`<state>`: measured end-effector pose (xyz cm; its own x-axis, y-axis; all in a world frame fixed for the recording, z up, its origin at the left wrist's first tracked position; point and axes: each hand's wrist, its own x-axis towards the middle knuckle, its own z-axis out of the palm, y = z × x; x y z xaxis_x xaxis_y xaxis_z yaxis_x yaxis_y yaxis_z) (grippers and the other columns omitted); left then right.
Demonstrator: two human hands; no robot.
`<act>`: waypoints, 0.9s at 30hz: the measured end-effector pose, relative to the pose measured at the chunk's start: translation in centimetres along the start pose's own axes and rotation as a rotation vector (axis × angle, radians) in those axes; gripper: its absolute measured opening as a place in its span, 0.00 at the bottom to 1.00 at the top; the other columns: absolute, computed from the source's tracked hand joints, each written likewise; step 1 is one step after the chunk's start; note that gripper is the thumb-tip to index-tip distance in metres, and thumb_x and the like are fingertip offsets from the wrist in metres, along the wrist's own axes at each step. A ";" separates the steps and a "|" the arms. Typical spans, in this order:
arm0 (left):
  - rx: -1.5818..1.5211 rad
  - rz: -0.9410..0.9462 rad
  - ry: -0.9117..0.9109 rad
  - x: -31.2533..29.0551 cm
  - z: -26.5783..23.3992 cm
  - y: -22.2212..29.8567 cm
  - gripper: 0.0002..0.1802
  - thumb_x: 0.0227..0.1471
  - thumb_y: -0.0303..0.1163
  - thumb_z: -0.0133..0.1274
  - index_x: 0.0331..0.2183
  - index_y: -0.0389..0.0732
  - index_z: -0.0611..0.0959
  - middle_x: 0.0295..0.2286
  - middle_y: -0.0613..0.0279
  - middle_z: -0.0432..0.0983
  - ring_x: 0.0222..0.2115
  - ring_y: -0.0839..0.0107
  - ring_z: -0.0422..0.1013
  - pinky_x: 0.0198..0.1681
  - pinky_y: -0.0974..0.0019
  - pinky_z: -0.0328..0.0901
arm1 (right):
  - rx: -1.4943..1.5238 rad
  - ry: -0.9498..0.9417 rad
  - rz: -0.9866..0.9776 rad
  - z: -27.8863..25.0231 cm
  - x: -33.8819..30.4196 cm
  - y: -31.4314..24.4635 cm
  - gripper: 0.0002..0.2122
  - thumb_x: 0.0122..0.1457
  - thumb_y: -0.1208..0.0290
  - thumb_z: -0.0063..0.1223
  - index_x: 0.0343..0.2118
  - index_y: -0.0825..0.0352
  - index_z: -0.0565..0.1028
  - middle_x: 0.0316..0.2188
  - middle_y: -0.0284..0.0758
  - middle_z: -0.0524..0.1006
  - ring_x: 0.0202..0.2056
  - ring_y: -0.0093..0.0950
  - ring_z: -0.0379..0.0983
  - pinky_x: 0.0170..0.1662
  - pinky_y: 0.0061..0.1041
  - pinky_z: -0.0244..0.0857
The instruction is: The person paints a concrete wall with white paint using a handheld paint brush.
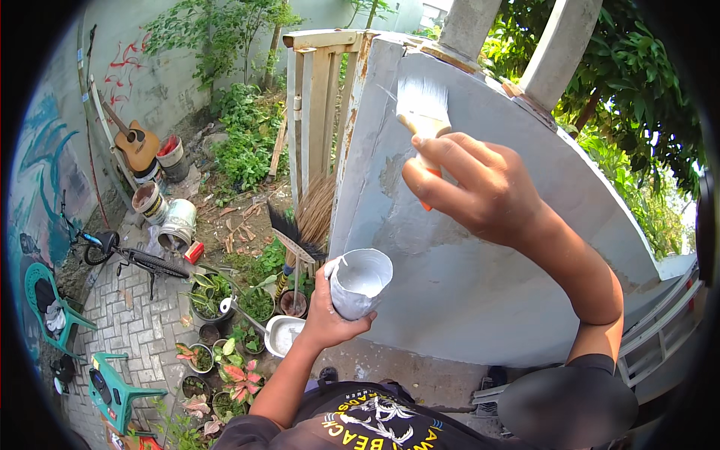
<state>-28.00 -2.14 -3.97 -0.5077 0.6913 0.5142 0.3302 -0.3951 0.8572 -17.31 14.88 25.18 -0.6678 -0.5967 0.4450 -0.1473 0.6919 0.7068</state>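
Observation:
My right hand (480, 184) grips a paintbrush (425, 112) by its handle, the fingers pinched round it. White bristles lie against the upper left part of a grey wall (480, 285), close to its edge. In my left hand (330, 319) is a paint-smeared cup (361, 283), held around its side with the mouth facing up. Pale paint shows inside the cup. The wall's surface is patchy, with lighter and darker grey areas.
Left of the wall stands a rusty cream metal gate (322, 105), with a broom (316, 214) beside it. Potted plants (244, 379), a white dustpan (285, 334), a bicycle (135, 255), buckets (178, 225), a guitar (136, 146) and a green stool (120, 390) stand lower left. A ladder (664, 322) is at right.

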 end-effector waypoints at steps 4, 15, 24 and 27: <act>0.011 -0.031 0.015 -0.3 -0.6 0.1 0.56 0.34 0.31 0.74 0.62 0.36 0.62 0.51 0.49 0.74 0.51 0.60 0.74 0.58 0.58 0.67 | 0.071 -0.039 0.033 2.0 -2.3 -2.6 0.12 0.52 0.73 0.62 0.40 0.58 0.76 0.36 0.33 0.76 0.32 0.23 0.76 0.30 0.21 0.75; -0.065 -0.104 0.032 -2.1 -1.4 -1.2 0.54 0.33 0.31 0.74 0.60 0.36 0.63 0.50 0.51 0.75 0.51 0.61 0.75 0.57 0.58 0.68 | 0.493 -0.112 0.233 6.6 -7.0 -8.6 0.14 0.53 0.73 0.65 0.42 0.62 0.75 0.38 0.35 0.78 0.33 0.29 0.79 0.30 0.27 0.75; -0.016 -0.074 0.026 -2.4 -1.3 -0.8 0.54 0.34 0.32 0.74 0.61 0.35 0.63 0.50 0.50 0.75 0.51 0.61 0.75 0.57 0.57 0.68 | 0.745 -0.093 0.497 5.4 -4.0 -1.7 0.09 0.62 0.79 0.59 0.44 0.66 0.74 0.34 0.40 0.78 0.34 0.40 0.79 0.37 0.35 0.72; -0.047 -0.060 0.026 -2.2 -0.7 -0.7 0.55 0.34 0.32 0.74 0.61 0.35 0.62 0.50 0.49 0.75 0.51 0.61 0.75 0.57 0.58 0.68 | 0.659 -0.040 0.447 3.3 -1.7 1.7 0.10 0.63 0.78 0.60 0.45 0.66 0.73 0.32 0.39 0.77 0.33 0.39 0.77 0.37 0.33 0.71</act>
<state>-27.71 -3.84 -5.71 -0.5461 0.6989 0.4619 0.2613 -0.3817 0.8866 -18.86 18.42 23.83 -0.7896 -0.1995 0.5804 -0.2521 0.9676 -0.0105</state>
